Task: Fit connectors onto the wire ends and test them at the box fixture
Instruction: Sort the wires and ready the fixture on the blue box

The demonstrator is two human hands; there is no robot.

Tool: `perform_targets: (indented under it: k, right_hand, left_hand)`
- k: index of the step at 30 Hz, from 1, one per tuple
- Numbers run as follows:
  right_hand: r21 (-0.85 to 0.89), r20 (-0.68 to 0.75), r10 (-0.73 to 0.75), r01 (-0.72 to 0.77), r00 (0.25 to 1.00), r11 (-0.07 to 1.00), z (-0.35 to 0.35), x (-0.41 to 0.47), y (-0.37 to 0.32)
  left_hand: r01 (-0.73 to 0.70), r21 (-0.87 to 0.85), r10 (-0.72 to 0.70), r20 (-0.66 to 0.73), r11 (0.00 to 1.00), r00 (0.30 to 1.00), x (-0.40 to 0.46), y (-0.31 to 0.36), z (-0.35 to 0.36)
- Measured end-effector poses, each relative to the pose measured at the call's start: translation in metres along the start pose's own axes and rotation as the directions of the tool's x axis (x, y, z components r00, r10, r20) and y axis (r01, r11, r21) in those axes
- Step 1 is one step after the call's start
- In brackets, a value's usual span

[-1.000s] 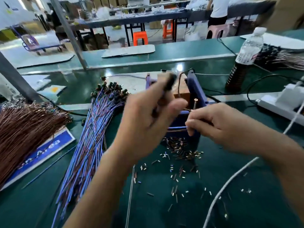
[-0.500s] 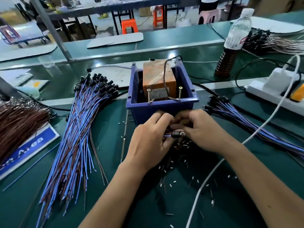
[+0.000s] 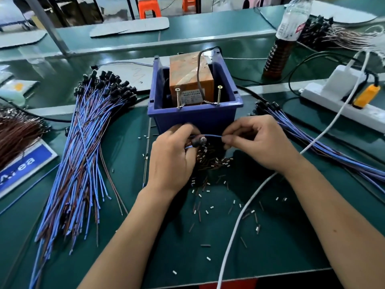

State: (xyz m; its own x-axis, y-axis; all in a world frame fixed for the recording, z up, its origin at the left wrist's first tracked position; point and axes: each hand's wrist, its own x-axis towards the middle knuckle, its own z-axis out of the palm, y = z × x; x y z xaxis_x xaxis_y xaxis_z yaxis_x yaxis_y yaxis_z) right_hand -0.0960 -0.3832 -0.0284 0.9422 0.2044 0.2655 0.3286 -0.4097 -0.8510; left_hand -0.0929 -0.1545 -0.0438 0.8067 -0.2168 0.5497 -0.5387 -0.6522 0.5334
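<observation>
At frame centre, just below the blue plastic box fixture [image 3: 195,119], a thin blue wire [image 3: 210,136] is pinched by the right hand [image 3: 260,147]; its black round connector [image 3: 198,141] is gripped by the left hand [image 3: 170,161]. If the pinch is loosened, the wire end could slip and the connector be seated badly.

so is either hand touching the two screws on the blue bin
No, both the left hand and right hand hold a blue wire below the screws.

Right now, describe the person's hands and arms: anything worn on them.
Both the left hand and the right hand are bare: no gloves, and no rings or watch that the view shows. Both forearms are uncovered down to the picture's lower edge; no sleeve, wristband or marking shows.
</observation>
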Motion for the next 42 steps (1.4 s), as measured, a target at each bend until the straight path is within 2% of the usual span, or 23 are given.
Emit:
perform_targets:
  k: [3,10,14,16,18,21,25,27,30,33,42]
  right_hand:
    - [0.064,0.026,0.026,-0.028,0.999,0.998,0.002,0.001,0.001]
    - [0.044,0.090,0.012,-0.016,0.996,0.999,0.014,-0.001,-0.003]
    - [0.107,0.072,0.076,-0.084,0.994,0.991,0.009,0.000,-0.003]
    - [0.167,0.019,0.113,-0.114,0.993,0.979,0.005,0.001,-0.003]
    - [0.236,-0.034,0.125,-0.114,0.992,0.965,0.004,0.000,-0.004]
    - [0.216,-0.043,0.108,-0.096,0.993,0.972,0.006,-0.001,-0.005]
    - [0.112,0.022,0.065,-0.067,0.998,0.991,0.011,-0.001,-0.006]
    - [0.110,0.050,0.057,-0.063,0.997,0.992,0.015,-0.001,-0.007]
    - [0.157,0.034,0.076,-0.080,0.997,0.984,0.016,-0.001,-0.006]
    - [0.172,-0.006,0.079,-0.076,0.997,0.982,0.013,0.001,-0.003]
    - [0.236,-0.062,0.067,-0.050,0.996,0.970,0.017,-0.001,-0.005]
  left_hand:
    - [0.023,-0.005,-0.023,-0.025,1.000,0.999,-0.001,0.001,-0.001]
    - [-0.084,-0.094,0.094,0.105,0.992,0.990,0.000,0.010,-0.003]
    - [-0.034,-0.048,0.033,-0.011,0.998,0.999,-0.002,0.011,-0.004]
    - [0.021,-0.028,-0.023,-0.083,0.999,0.996,-0.001,0.011,-0.006]
    - [0.053,-0.002,-0.052,-0.098,0.999,0.994,-0.001,0.013,-0.008]
    - [0.074,-0.018,-0.074,-0.032,0.997,0.997,0.000,0.013,-0.006]
    - [-0.025,-0.064,0.031,0.100,0.998,0.995,-0.001,0.015,0.003]
    - [-0.040,-0.089,0.049,0.100,0.995,0.994,-0.002,0.016,0.006]
    - [-0.001,-0.143,0.008,0.046,0.990,0.999,-0.003,0.012,0.007]
    - [0.034,-0.120,-0.034,0.002,0.992,0.999,-0.001,0.010,0.009]
    - [0.194,-0.300,-0.169,0.106,0.934,0.980,-0.002,0.014,0.008]
